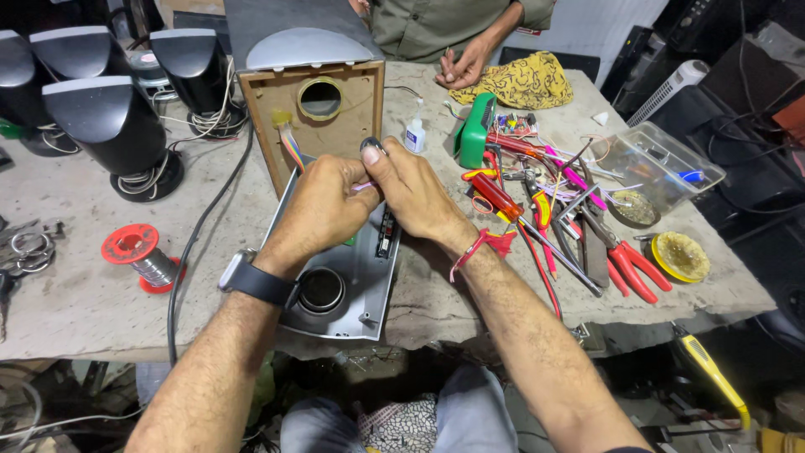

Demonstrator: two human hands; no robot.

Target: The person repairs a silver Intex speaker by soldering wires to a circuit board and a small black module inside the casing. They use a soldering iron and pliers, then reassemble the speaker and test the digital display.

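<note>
Grey plastic front panel (352, 281) of a speaker lies flat on the concrete bench (75, 294) at centre, its round port toward 6 o'clock, and both hands meet over its upper end. Left hand (323, 205) w/ a black wristwatch (256, 281) is curled shut, pinching what looks like a thin pink wire (362, 186) against the right hand (411, 197), which is also closed in a pinch, thumb up; wire end itself is mostly hidden by the fingers. Just behind at 12 o'clock stands the open wooden speaker cabinet (314, 117), a rainbow ribbon cable (292, 147) hanging from its face. At 3 o'clock: red-handled screwdriver (496, 195), red pliers (629, 264), clear plastic box (662, 164). At 9 o'clock a red solder spool (138, 252); at 10–11 o'clock black satellite speakers (109, 117). Another person's hand (461, 67) rests at 1 o'clock by a yellow cloth (524, 82). My read for doing this well: keep the pinch close to the wire end, brace wrists on the panel, and avoid tugging the ribbon cable or the small board beneath.
</note>
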